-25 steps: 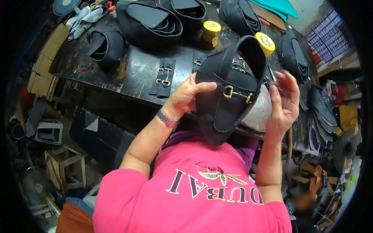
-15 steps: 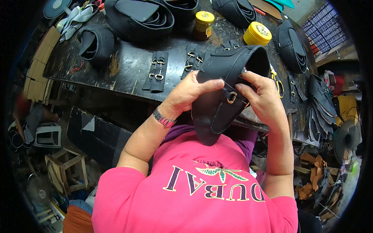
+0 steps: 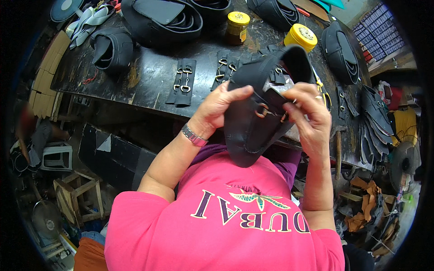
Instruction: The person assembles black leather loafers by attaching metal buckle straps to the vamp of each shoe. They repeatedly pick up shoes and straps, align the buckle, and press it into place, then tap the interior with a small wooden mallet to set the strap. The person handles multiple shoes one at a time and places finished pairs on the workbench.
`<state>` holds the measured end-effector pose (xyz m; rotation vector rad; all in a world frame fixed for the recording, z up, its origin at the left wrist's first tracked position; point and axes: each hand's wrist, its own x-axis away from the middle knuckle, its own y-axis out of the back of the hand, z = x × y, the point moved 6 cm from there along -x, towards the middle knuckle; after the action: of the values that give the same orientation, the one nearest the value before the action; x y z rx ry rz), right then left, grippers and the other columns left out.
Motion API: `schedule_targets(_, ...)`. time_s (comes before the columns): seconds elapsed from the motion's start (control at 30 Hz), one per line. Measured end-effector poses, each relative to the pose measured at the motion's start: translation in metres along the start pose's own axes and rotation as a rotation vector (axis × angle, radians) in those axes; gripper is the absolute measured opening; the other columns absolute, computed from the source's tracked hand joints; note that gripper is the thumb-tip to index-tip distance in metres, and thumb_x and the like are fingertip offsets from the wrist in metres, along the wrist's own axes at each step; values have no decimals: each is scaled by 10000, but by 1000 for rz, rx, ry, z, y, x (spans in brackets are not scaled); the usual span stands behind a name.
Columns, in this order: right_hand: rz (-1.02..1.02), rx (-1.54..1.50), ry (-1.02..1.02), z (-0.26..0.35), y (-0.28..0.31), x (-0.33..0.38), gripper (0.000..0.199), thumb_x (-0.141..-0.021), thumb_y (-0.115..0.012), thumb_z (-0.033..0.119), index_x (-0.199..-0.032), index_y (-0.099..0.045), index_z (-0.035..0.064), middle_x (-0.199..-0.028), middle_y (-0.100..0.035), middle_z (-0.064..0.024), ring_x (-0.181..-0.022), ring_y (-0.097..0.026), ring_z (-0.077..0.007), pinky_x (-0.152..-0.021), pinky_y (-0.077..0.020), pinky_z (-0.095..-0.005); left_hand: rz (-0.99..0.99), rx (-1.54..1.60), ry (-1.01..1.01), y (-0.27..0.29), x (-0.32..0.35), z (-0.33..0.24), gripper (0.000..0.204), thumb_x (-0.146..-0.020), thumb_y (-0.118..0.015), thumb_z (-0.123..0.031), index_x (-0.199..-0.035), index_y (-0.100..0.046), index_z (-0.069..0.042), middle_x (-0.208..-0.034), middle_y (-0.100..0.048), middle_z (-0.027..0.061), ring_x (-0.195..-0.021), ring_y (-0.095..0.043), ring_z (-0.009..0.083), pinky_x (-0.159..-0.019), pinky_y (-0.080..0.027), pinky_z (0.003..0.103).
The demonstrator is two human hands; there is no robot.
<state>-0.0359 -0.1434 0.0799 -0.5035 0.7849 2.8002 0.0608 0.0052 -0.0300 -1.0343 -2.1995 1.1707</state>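
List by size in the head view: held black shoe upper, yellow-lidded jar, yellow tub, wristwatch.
1. Black shoe upper, largest.
2. Yellow-lidded jar and yellow tub: too alike to rank.
3. Wristwatch, smallest.

White plastic stool (image 3: pixel 57 151) near wooden frame (image 3: pixel 67 202); fan (image 3: pixel 405 163) right.

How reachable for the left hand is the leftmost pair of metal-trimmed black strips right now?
Probably yes: nothing visible stands between the left hand and that strip pair. The hand grips the black shoe upper, though, and would likely have to let go first.
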Motion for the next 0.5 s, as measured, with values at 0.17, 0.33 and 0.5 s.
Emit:
schedule_targets(0.17,-401,-498,-235,-49,21,23,758,-811,-737,40,-1459,-346,29,-1263,-535,-95,-1021,-572,-211,-945,-444,-319,2,211,2,18,8,-5,435,-950,-634,-235,-1314,-540,-16,-1265,-623,163,-1128,-634,267,-976,-519,453)
schedule_targets(0.33,-40,-1451,-669,-89,-31,40,447,-869,-688,102,-1287,-554,17,-1180,-666,-153,-1083,-655,-249,-945,-520,-390,-138,-5,53,23,2,1,432,-952,-632,-224,-1316,-530,-14,-1231,-639,135,-1098,-642,247,-957,-530,435)
schedule_targets(0.5,-188,-1198,-547,-96,-20,40,455,-786,-732,35,-1221,-600,26,-1077,-692,-92,-938,-683,-202,-867,-556,-350,-587,-1322,-851,-31,32,-62,595,-805,-778,-132,-1336,-525,-41,-1094,-678,130,-1035,-640,248,-979,-471,367)
